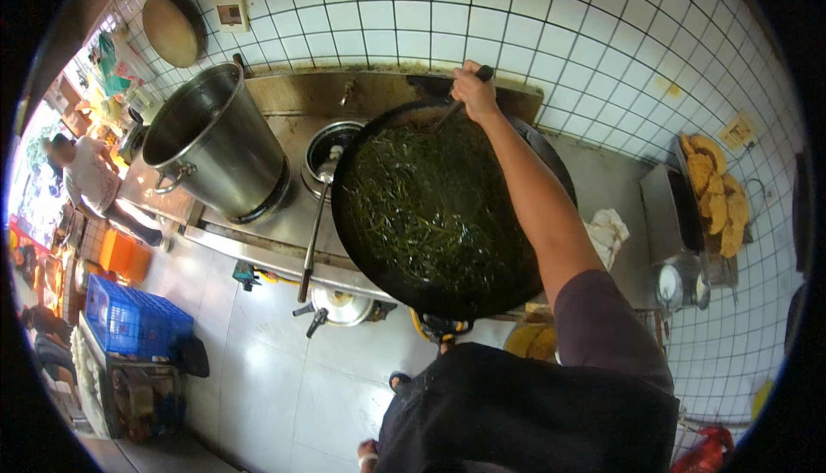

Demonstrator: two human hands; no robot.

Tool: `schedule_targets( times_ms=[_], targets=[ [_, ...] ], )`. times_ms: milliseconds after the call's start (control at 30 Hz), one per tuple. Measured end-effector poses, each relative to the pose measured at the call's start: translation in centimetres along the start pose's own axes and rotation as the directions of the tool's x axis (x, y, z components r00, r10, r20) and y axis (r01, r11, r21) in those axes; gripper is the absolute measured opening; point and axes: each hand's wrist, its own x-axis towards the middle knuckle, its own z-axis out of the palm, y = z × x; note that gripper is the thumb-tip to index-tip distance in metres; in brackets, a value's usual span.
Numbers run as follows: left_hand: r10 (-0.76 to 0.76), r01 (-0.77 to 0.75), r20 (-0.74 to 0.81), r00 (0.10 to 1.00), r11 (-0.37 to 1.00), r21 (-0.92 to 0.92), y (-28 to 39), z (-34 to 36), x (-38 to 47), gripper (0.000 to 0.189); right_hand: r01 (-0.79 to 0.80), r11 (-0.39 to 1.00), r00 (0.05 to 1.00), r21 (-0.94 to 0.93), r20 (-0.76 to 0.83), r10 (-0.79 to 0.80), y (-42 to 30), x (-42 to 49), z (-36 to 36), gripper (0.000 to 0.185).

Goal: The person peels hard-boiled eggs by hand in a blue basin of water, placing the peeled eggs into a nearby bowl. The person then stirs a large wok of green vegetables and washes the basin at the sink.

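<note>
My right hand [475, 94] grips the dark handle of a long utensil [450, 117] near the back rim of a large black wok [348, 241]. The utensil slants down into the wok, and its working end is hidden among dark green leafy strands [419, 208] in liquid. Low in the picture, beside my dark clothing, my left hand [368, 452] hangs away from the stove; it is small and partly cut off, so its fingers cannot be read. Left of the wok, a long-handled ladle [316, 234] rests in a round metal pot [310, 163].
A tall steel stockpot [226, 150] stands left on the steel counter [290, 248]. Fried food pieces [716, 195] lie at right, near a white cloth [606, 234]. A lidded pot [342, 306], a blue plastic crate [132, 318] and a person [93, 176] are beyond the counter's front edge.
</note>
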Motion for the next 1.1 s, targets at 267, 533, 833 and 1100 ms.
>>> schedule_targets(
  times_ms=[267,533,833,1100],
  targets=[
    [-0.172,0.143,0.040,0.984,0.639,-0.756,13.0,-9.5,5.0,0.014,0.132,0.984,0.983,-0.122,0.143,-0.114,-11.4,-10.8,3.8,0.033],
    [-0.020,0.052,0.056,0.998,0.748,-0.662,16.0,-11.7,5.7,0.017,0.244,0.966,0.969,-0.083,0.058,-0.240,-21.0,-21.8,6.9,0.033],
    [-0.127,0.231,0.211,0.969,0.760,-0.607,8.7,-11.1,7.9,0.009,0.406,0.897,0.914,-0.176,0.065,-0.401,-27.9,-29.8,15.2,0.025],
    [-0.200,0.317,0.255,0.946,0.733,-0.602,5.3,-12.0,7.8,0.009,0.276,0.951,0.952,-0.139,-0.092,-0.290,-16.0,-31.4,14.2,0.029]
  ],
)
